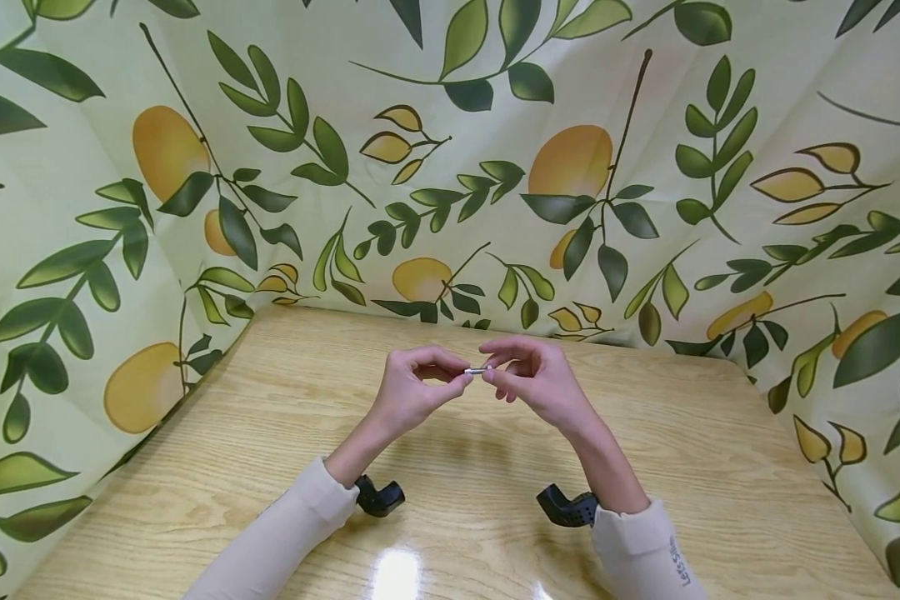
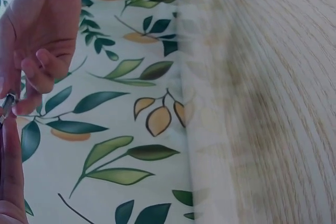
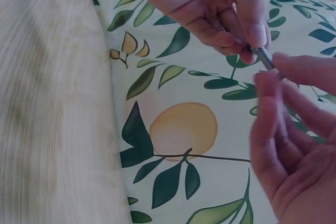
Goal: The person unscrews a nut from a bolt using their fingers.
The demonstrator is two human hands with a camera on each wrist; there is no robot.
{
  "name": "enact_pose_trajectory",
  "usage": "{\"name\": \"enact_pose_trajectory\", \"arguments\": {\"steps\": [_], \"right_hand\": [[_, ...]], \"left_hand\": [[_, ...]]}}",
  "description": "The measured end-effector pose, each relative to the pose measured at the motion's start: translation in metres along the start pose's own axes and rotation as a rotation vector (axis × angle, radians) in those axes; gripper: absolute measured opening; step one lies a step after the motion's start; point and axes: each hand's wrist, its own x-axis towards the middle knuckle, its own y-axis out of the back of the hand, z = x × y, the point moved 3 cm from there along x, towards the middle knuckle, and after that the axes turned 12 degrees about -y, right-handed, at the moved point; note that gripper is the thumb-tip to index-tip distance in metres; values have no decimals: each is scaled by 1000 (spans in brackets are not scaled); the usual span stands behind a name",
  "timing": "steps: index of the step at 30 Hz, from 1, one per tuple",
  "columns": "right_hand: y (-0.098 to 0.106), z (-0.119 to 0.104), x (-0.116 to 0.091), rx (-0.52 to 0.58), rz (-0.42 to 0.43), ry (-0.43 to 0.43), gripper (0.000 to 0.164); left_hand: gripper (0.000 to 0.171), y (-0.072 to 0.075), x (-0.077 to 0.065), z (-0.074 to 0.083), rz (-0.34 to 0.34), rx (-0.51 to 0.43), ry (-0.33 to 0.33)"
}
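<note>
A small silvery bolt [image 1: 476, 371] is held level above the table, between my two hands. My left hand [image 1: 416, 390] pinches its left end between thumb and fingertips. My right hand [image 1: 546, 383] pinches the other end, its remaining fingers loosely bent. Thread ridges show along the bolt [image 3: 265, 59] in the right wrist view, where fingertips cover both its ends. At the edge of the left wrist view, a short shiny piece of the bolt [image 2: 9, 101] shows between the fingers.
Below the hands lies a light wood-grain table [image 1: 480, 517]. A curtain [image 1: 330, 242] printed with leaves and orange fruit stands behind it and at both sides. Black wrist mounts [image 1: 381, 497] sit at the cuffs, low over the table.
</note>
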Motion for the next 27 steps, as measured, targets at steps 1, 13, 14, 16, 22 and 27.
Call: {"name": "enact_pose_trajectory", "arguments": {"steps": [1,13,14,16,22,27], "right_hand": [[0,1,0,-8,-8,-19,26],[0,2,2,-26,-21,-56,19],[0,2,1,-24,-14,-52,18],[0,3,1,-21,0,-46,17],[0,2,-1,-10,18,-11,14],[0,0,-2,2,20,34,14]], "left_hand": [[9,0,0,0,0,3,-1],[9,1,-1,-1,13,8,20],[9,1,-1,-1,15,7,23],[9,1,-1,-1,15,7,29],[9,0,-1,0,10,10,39],[10,0,0,-1,8,7,32]]}}
